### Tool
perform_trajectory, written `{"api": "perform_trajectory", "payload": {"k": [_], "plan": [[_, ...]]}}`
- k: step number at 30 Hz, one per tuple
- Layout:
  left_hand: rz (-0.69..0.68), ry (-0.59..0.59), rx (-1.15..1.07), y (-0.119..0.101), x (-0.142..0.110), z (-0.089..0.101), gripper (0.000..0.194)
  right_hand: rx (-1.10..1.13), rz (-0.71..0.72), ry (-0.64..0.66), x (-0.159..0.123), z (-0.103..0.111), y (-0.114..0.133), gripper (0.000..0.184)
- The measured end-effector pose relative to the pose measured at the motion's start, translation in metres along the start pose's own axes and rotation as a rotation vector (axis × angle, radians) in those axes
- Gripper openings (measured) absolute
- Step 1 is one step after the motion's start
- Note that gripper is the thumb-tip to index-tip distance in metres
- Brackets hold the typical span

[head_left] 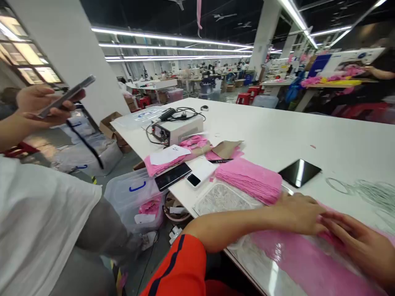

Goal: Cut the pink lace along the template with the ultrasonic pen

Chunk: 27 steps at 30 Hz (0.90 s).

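My left hand (pixel 296 213) lies on a pink fabric piece in a clear plastic sleeve (pixel 296 263) at the near table edge, fingers down flat on it; an orange sleeve covers the upper arm. My right hand (pixel 361 242) rests on the same pink piece, its fingers stretched out to the left and touching the left hand's fingertips. Neither hand grips anything I can see. Just beyond the left hand sits a stack of folded pink cloths (pixel 248 179).
On the white table (pixel 277 131) are a black tablet (pixel 299 172), two phones (pixel 173 176), a clear bag of white pieces (pixel 220 199), a grey box machine with cables (pixel 177 129) and thin white loops (pixel 370 191). A co-worker at left holds a phone (pixel 66 96). A clear bin (pixel 135 197) stands on the floor.
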<state>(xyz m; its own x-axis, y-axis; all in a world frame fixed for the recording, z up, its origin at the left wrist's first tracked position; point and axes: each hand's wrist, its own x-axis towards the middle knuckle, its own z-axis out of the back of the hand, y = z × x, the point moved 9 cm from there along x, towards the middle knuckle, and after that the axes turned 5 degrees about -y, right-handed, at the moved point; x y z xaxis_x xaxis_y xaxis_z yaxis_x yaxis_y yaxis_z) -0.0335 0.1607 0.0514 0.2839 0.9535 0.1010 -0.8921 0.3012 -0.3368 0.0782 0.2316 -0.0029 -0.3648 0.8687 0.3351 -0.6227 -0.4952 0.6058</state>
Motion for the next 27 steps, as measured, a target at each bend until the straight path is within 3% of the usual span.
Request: {"api": "perform_trajectory", "payload": {"k": [3,6,12,17,20,27], "plan": [[-0.004,-0.065,-0.005,-0.005,-0.003,0.004,0.036,0.385,-0.318,0.088,-0.013,0.002,0.023,0.030],[-0.004,-0.130,-0.022,0.006,0.000,0.004,0.027,0.475,-0.358,0.063,-0.010,0.000,0.035,0.044],[-0.001,-0.224,-0.008,0.032,0.003,0.002,0.018,0.598,-0.345,0.027,-0.006,-0.005,0.026,0.044],[-0.029,-0.269,0.044,0.028,0.000,-0.003,0.029,0.662,-0.309,0.054,-0.007,-0.008,0.030,0.042],[-0.057,-0.279,0.071,0.025,0.004,-0.007,0.015,0.649,-0.287,0.051,-0.008,-0.007,0.030,0.040],[-0.051,-0.379,0.051,0.038,0.002,0.007,0.022,0.509,-0.197,0.049,-0.009,0.000,0.037,0.036]]}}
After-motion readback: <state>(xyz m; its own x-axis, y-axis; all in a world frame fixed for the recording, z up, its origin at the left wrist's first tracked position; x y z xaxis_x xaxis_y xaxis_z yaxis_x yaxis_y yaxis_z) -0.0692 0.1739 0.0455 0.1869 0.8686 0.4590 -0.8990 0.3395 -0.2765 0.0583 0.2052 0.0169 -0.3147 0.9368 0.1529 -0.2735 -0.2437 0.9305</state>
